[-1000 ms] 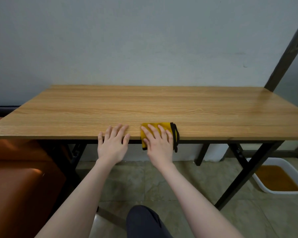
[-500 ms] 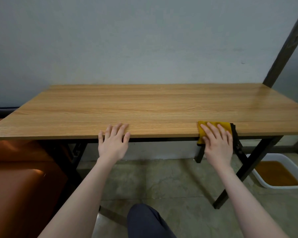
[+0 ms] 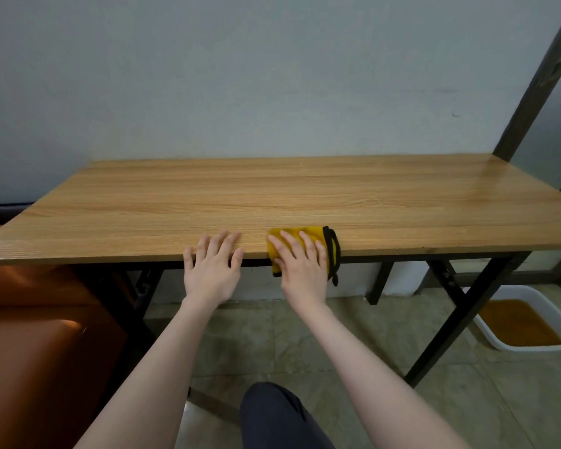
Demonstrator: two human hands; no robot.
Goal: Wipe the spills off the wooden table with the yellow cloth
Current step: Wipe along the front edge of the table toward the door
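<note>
Wooden table [image 3: 305, 196] edge: yellow cloth [image 3: 300, 236] under flat right hand [image 3: 303, 268], left hand [image 3: 212, 268] flat beside.

1. The right hand [image 3: 303, 265], flat with straight fingers on the yellow cloth [image 3: 300, 244], is back near the middle of the wooden table [image 3: 305, 196]'s front edge, after being well out to the right half a second ago.
2. The cloth travels with it and again lies just beside the left hand [image 3: 212, 266], as it did a second ago.
</note>
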